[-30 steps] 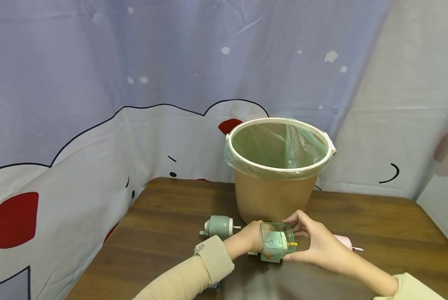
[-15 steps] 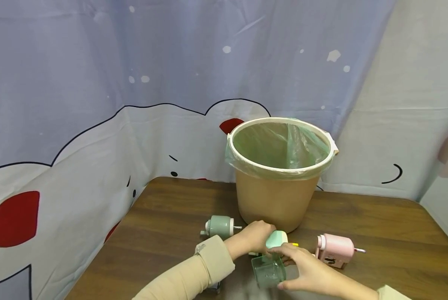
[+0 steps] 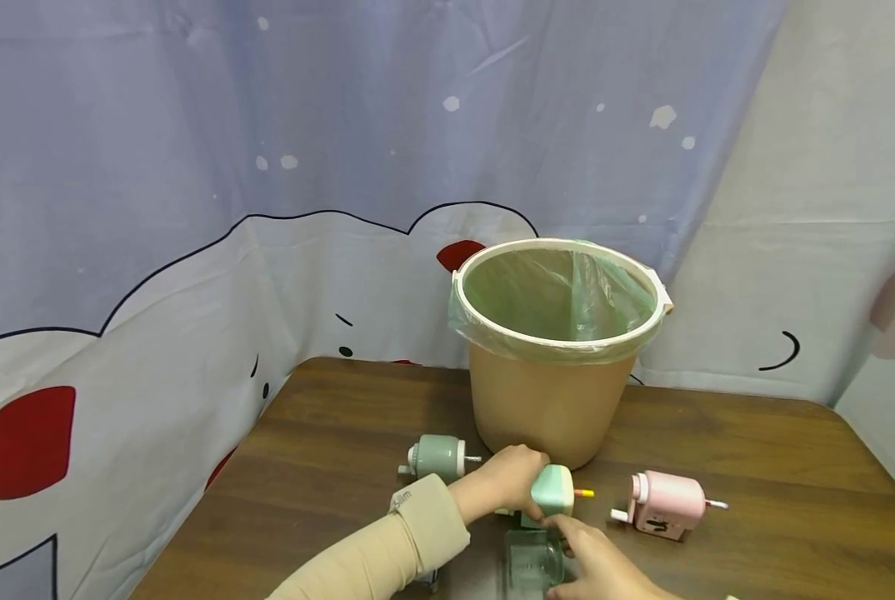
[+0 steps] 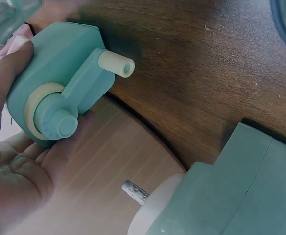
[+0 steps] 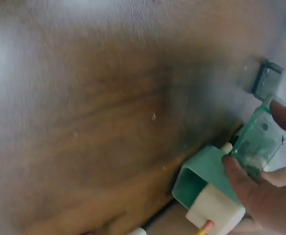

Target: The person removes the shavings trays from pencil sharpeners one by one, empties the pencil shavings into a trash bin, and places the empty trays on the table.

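Note:
My left hand (image 3: 502,482) grips a mint-green crank pencil sharpener (image 3: 555,492) on the table, just in front of the bin. Its crank (image 4: 74,88) faces the left wrist camera. From its cream front a yellow-orange pencil (image 3: 583,493) sticks out to the right. A dark opening shows in its lower body in the right wrist view. My right hand (image 3: 601,567) holds a see-through green shavings drawer (image 5: 260,139) between thumb and fingers, close beside the sharpener and nearer to me.
A tan bin (image 3: 552,400) with a green liner stands behind the hands. To the left lies a grey-green sharpener (image 3: 438,457), to the right a pink sharpener (image 3: 671,504) with a pencil in it. Another object (image 3: 428,577) is mostly hidden by the left sleeve.
The drawer has moved with my right hand, away from the sharpener and toward me. The pink sharpener has come into full sight. My left hand stays on the green sharpener.

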Demonstrator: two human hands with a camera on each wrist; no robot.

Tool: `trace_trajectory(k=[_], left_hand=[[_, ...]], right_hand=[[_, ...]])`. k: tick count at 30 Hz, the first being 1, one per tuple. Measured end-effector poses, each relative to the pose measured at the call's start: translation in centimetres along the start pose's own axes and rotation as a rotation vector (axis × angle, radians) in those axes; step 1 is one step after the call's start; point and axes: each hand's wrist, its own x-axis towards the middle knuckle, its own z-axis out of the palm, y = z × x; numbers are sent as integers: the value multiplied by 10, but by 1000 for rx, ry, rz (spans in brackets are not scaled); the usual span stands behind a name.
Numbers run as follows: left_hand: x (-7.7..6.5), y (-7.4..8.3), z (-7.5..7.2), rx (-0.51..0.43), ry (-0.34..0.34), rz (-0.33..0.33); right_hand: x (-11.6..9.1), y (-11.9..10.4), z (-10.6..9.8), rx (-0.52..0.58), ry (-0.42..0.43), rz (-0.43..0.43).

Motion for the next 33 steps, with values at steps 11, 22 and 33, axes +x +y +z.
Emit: trace_trajectory(k=[11,22,33], left_hand=[[-1,1,-1,17,3,-8],[-1,1,1,26,9,-14],[1,0,2,29,2,-11]], right_hand=[[4,16,18,-92,38,37],[4,18,27,-203,69,-17],[3,19,29,-272,43,-10]])
